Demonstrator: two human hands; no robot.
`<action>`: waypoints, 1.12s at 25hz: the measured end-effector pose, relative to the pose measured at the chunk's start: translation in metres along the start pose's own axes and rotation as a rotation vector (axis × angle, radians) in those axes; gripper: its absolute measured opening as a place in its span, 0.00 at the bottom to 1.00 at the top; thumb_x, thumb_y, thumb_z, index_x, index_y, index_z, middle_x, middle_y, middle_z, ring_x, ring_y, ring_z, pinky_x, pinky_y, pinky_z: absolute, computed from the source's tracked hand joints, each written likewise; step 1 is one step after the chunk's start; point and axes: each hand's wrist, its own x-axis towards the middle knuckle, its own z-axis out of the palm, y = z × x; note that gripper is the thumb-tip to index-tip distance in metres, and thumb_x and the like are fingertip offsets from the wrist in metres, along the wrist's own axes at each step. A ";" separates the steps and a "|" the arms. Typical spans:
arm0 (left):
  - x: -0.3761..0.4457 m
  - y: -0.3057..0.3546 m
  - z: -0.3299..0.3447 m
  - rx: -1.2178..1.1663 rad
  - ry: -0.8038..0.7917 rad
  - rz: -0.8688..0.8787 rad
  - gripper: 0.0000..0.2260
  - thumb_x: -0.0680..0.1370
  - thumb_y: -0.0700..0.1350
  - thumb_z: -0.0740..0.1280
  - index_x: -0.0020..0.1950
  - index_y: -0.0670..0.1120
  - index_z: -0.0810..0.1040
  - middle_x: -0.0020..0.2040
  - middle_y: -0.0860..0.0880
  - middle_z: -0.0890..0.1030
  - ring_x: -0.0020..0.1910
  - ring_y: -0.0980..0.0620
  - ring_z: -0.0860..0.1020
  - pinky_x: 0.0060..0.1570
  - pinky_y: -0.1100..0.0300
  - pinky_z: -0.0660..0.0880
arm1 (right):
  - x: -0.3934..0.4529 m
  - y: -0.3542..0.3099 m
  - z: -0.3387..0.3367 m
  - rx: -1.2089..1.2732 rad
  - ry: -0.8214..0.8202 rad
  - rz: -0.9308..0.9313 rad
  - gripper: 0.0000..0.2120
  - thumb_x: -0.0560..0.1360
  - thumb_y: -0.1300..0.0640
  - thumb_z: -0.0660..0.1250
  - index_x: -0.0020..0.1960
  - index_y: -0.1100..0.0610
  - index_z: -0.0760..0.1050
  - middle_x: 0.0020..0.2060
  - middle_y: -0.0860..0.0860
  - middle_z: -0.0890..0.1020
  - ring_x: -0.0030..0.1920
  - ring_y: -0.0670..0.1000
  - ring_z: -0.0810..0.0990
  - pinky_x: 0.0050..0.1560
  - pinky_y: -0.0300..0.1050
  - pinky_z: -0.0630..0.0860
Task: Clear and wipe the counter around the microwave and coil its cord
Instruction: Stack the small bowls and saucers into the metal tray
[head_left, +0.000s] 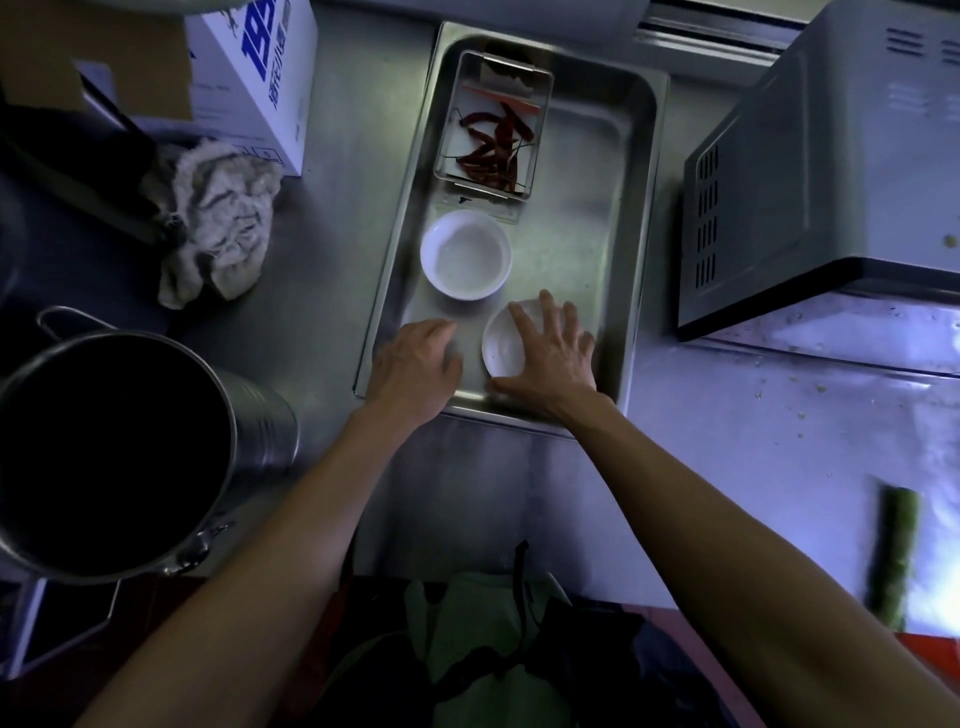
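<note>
A: What stage of the task is indicated?

B: An early stage, by judgement. A steel tray (636, 218) lies on the worktop (337, 208) at centre frame, just left of the microwave (831, 182). In the tray are held a small tin (493, 124) of dried chillies (493, 143), a white bowl (466, 254) and a white dish (501, 345).

A: How are the hands placed?

B: The right hand (550, 353) is laid over the dish with fingers spread and nearly straight; nothing is gripped by it. The left hand (415, 364) is set at the near left corner of the tray. Its fingers are bent downward, but whether the rim is gripped cannot be told.

A: What has been done?

B: Loose items appear to have been gathered into the tray. No more can be confirmed.

A: What is left?

B: The tray has yet to be taken off the worktop. Crumbs (810, 384) are seen at lower right, in front of the microwave, so wiping is judged not done there. A rag (218, 218) lies crumpled at upper left, untouched, beside a carton (249, 67). A pot (114, 457) stands at lower left, and a green stalk (896, 551) at the right edge. The cord is not in view, so its state cannot be told.
</note>
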 end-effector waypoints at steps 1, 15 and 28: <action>0.000 -0.001 0.000 0.000 -0.004 0.005 0.20 0.79 0.47 0.65 0.70 0.45 0.73 0.68 0.47 0.76 0.68 0.45 0.71 0.64 0.45 0.71 | 0.000 0.001 0.002 -0.001 0.003 0.007 0.55 0.63 0.31 0.72 0.79 0.41 0.45 0.80 0.50 0.39 0.79 0.64 0.40 0.73 0.70 0.53; -0.001 0.000 0.000 0.009 -0.025 0.009 0.23 0.79 0.48 0.65 0.73 0.46 0.70 0.70 0.47 0.74 0.69 0.44 0.71 0.66 0.45 0.68 | -0.002 0.003 0.004 0.079 0.017 0.032 0.50 0.68 0.28 0.66 0.79 0.42 0.42 0.80 0.51 0.35 0.79 0.61 0.34 0.75 0.70 0.44; -0.021 0.126 0.014 0.310 -0.062 0.270 0.18 0.78 0.52 0.65 0.67 0.49 0.75 0.62 0.46 0.80 0.59 0.41 0.78 0.52 0.48 0.77 | -0.133 0.090 -0.046 0.235 0.335 0.035 0.24 0.78 0.47 0.63 0.72 0.52 0.68 0.71 0.52 0.70 0.69 0.58 0.70 0.65 0.57 0.70</action>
